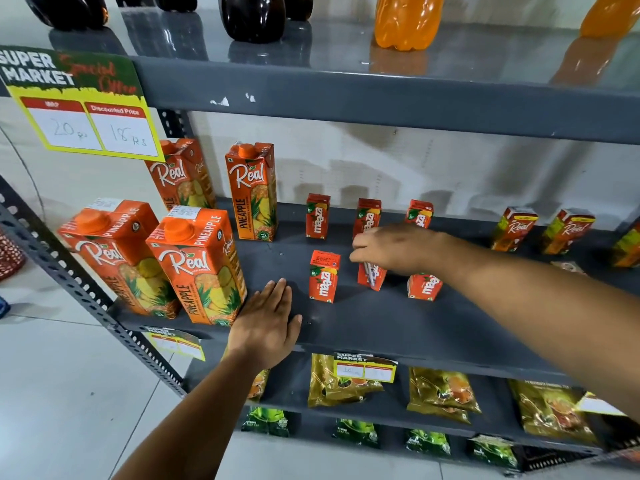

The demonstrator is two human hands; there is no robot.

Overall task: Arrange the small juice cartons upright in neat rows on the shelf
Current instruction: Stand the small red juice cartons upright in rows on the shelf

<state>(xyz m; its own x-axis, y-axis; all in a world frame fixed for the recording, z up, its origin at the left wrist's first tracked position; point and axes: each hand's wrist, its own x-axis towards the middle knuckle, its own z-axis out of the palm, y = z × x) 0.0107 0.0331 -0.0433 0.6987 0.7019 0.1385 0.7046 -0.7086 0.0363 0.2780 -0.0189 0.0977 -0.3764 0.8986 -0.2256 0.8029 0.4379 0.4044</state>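
Note:
Small red Maaza juice cartons stand on the grey shelf [363, 327] in two rows. The back row holds three: left [317, 216], middle [368, 213], right [419, 213]. In the front row, the left carton [323, 277] and the right carton [424, 287] stand upright. The middle front carton [372, 276] is tilted, its straw side facing me, and my right hand [394, 249] grips its top. My left hand [266, 323] rests flat on the shelf's front edge, fingers together, holding nothing.
Tall orange Real pineapple cartons [199, 268] crowd the shelf's left end. Small Real cartons [514, 228] stand at the right. Soda bottles [407, 20] fill the shelf above, gold packets [440, 393] the one below. A price sign [81, 102] hangs at upper left.

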